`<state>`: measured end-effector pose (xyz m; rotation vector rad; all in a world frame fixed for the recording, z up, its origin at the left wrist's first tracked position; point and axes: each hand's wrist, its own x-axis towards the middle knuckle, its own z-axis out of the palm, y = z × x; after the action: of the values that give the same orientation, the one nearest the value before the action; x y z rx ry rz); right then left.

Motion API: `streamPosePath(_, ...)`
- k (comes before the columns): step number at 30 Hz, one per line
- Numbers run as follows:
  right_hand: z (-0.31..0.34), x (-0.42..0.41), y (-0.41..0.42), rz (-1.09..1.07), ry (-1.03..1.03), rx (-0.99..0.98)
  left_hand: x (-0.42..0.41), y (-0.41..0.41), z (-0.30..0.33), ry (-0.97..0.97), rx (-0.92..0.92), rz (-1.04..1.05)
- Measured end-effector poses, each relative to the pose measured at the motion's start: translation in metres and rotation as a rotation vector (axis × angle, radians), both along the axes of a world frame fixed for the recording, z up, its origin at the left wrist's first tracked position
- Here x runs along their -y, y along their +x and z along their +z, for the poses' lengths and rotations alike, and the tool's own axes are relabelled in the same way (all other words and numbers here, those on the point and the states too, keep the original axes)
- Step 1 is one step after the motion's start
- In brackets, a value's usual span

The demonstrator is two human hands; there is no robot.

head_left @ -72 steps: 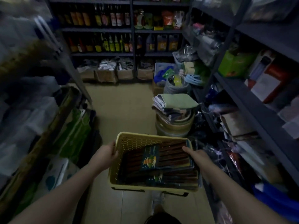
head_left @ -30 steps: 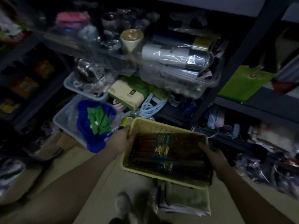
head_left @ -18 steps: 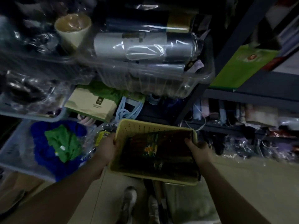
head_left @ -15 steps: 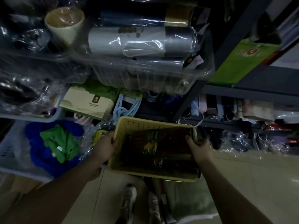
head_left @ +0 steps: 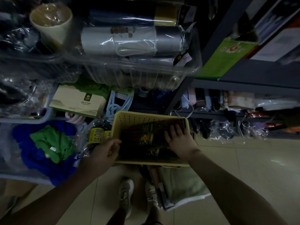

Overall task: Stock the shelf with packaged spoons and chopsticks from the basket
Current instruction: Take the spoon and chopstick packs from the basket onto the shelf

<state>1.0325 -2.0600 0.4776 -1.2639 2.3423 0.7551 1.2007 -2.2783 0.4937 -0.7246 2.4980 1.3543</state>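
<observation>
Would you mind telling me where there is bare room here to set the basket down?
The tiled floor right of the yellow basket, below the lowest shelf edge, looks bare. Left is crowded: the blue and green cloth bin and bottles. The clear tub fills the shelf above.

- Left hand (head_left: 105, 153) curls its fingers over the basket (head_left: 129, 118) rim.
- Right hand (head_left: 178, 140) lies flat, fingers spread, inside it on a pack (head_left: 146, 137).

Dark metal shelf (head_left: 240, 86), clear bin (head_left: 139, 75), green packet (head_left: 222, 62), tiled floor (head_left: 243, 168)
</observation>
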Motion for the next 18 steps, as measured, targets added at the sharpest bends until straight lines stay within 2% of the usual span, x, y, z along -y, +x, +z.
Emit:
streamPosePath(2,0.008,-0.005,-0.001,0.042,-0.075,-0.085,-0.014,-0.002,0.009,0.264,0.102,0.077)
streamPosePath(4,0.024,-0.01,-0.007,0.045,-0.288,-0.195,-0.031,-0.008,0.022,0.507,0.266,0.087)
streamPosePath(6,0.047,-0.013,-0.01,0.033,-0.507,-0.289,-0.046,-0.015,0.027,0.627,0.345,0.136)
streamPosePath(8,0.074,-0.018,-0.006,-0.042,-0.632,-0.34,-0.056,-0.026,0.034,0.696,0.299,0.243)
streamPosePath(10,0.093,-0.024,0.006,-0.149,-0.735,-0.372,-0.061,-0.037,0.042,0.755,0.176,0.34)
streamPosePath(13,0.109,-0.021,0.035,-0.26,-0.859,-0.352,-0.067,-0.049,0.065,0.872,-0.033,0.377)
streamPosePath(15,0.113,-0.007,0.061,-0.259,-0.89,-0.267,-0.072,-0.054,0.081,0.963,-0.112,0.424)
streamPosePath(18,0.113,0.018,0.092,-0.227,-0.812,-0.087,-0.073,-0.054,0.083,0.96,-0.093,0.656)
